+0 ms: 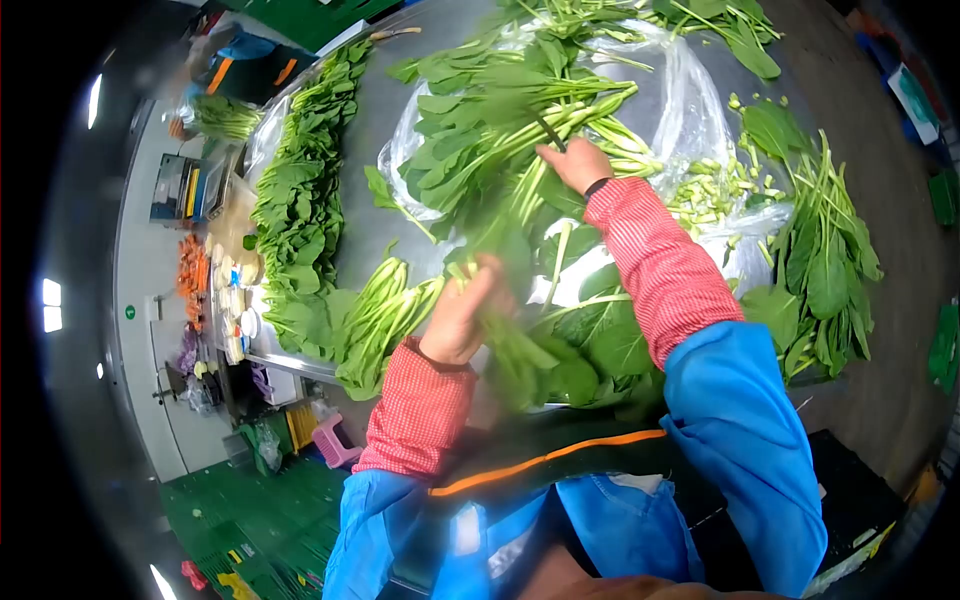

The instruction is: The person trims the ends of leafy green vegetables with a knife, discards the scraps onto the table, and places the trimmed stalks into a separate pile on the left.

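Note:
My left hand (462,315) is closed around the stems of a bunch of leafy greens (520,355), whose leaves are smeared by motion. In my right hand (580,165) is a knife, its narrow dark blade (551,133) pointing up and left over a pile of greens (470,135); the handle is hidden in the fist. Pale cut stem ends (705,192) lie on clear plastic right of that hand. Beside my left hand, more long-stemmed greens (385,320) rest at the table's near left.
A long row of greens (305,200) lines the left side of the metal table (385,90). Another heap (825,235) hangs at its right edge. Carrots (192,280) and pale vegetables sit beyond the left edge. A pink stool (335,440) stands on the floor near green matting (260,530).

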`<state>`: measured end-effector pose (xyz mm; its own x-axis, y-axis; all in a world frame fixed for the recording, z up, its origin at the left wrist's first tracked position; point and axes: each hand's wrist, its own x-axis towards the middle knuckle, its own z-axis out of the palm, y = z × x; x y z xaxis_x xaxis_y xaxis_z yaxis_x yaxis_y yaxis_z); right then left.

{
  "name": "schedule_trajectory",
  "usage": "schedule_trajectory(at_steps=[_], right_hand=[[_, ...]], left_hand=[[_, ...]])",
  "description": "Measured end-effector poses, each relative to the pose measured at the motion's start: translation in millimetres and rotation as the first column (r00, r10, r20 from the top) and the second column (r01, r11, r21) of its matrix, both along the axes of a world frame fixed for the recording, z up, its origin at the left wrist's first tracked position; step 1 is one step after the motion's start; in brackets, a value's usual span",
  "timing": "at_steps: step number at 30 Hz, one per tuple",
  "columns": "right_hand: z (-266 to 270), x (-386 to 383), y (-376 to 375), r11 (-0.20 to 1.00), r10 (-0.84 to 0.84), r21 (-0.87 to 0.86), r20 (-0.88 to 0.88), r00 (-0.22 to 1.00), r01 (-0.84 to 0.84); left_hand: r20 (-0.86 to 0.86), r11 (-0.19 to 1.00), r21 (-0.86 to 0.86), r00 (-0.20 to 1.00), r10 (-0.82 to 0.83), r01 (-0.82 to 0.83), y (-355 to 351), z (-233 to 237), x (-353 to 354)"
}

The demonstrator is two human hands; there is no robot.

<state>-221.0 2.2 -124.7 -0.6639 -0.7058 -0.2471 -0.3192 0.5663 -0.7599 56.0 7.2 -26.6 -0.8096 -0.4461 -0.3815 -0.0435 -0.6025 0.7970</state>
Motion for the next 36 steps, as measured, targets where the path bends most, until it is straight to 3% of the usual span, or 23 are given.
schedule_trajectory(at_steps=[3, 5, 7, 9, 10, 11, 13, 14, 15, 16, 17, 19, 22, 25, 28, 30, 31, 34, 35, 36], right_hand=[[-12, 5, -5, 1.0, -0.008, -0.005, -0.014, 1.0, 0.007], [-23, 7, 1, 0.976, -0.011, -0.215, 0.1, 0.995, 0.032], [13, 24, 25, 0.954, 0.02, -0.3, 0.06, 0.998, -0.001], [51, 45, 56, 0.911, 0.104, -0.405, 0.061, 0.993, -0.071], [65, 53, 69, 0.908, 0.154, -0.405, 0.073, 0.985, -0.112], [78, 61, 80, 0.89, 0.175, -0.439, 0.068, 0.982, -0.128], [102, 74, 103, 0.867, 0.215, -0.473, 0.068, 0.974, -0.158], [102, 75, 110, 0.831, 0.195, -0.545, 0.108, 0.975, -0.106], [101, 73, 119, 0.789, 0.173, -0.613, 0.146, 0.974, -0.048], [108, 68, 134, 0.847, 0.139, -0.53, 0.174, 0.975, -0.026], [108, 64, 144, 0.884, 0.05, -0.463, -0.042, 0.998, -0.064], [110, 62, 160, 0.863, -0.048, -0.471, -0.437, 0.898, -0.183], [86, 51, 176, 0.91, 0.005, -0.332, -0.592, 0.806, -0.249], [38, 33, 196, 0.984, 0.01, -0.159, -0.408, 0.913, -0.082], [55, 50, 202, 0.892, -0.053, -0.437, 0.157, 0.986, 0.118], [77, 65, 194, 0.85, 0.16, -0.526, 0.325, 0.932, 0.037], [83, 69, 191, 0.829, 0.282, -0.558, 0.381, 0.881, -0.024], [82, 59, 184, 0.874, 0.319, -0.485, 0.53, 0.786, -0.028], [66, 57, 183, 0.84, 0.33, -0.536, 0.387, 0.861, -0.082], [65, 51, 182, 0.887, 0.325, -0.4, 0.189, 0.927, -0.229]], left_hand=[[0.12, 0.978, -0.196, 0.988, 0.101, -0.077, -9, 2, 8], [0.219, 0.953, -0.29, 0.963, 0.156, -0.088, -19, 1, 13], [0.278, 0.882, -0.467, 0.939, 0.205, -0.054, -24, 9, 5], [0.255, 0.72, -0.694, 0.937, 0.24, 0.005, -24, 10, -12], [0.146, 0.385, -0.921, 0.967, 0.21, 0.056, -27, 11, -22], [0.095, 0.229, -0.972, 0.976, 0.196, 0.049, -24, 19, -37], [0.121, 0.213, -0.973, 0.983, 0.138, 0.09, -15, 25, -56], [0.257, 0.457, -0.87, 0.961, 0.1, 0.185, -10, 28, -61], [0.24, 0.521, -0.836, 0.968, 0.068, 0.171, -8, 27, -64], [0.222, 0.582, -0.797, 0.975, 0.033, 0.161, -6, 26, -66], [0.201, 0.64, -0.753, 0.98, 0.003, 0.152, -5, 25, -68], [0.214, 0.732, -0.643, 0.97, -0.113, 0.227, 0, 28, -70], [0.24, 0.845, -0.439, 0.946, -0.218, 0.306, 17, 32, -71], [0.2, 0.887, -0.389, 0.963, -0.181, 0.248, 22, 25, -67], [0.262, 0.879, -0.368, 0.941, -0.215, 0.303, 25, 17, -64], [0.246, 0.895, -0.307, 0.935, -0.254, 0.324, 31, 12, -63], [0.24, 0.904, -0.27, 0.932, -0.27, 0.331, 29, 9, -62], [0.22, 0.943, -0.121, 0.935, -0.279, 0.31, 18, 17, -47], [0.214, 0.944, -0.07, 0.929, -0.301, 0.322, 15, 33, -41], [0.298, 0.934, -0.074, 0.902, -0.313, 0.349, 7, 39, -32]])
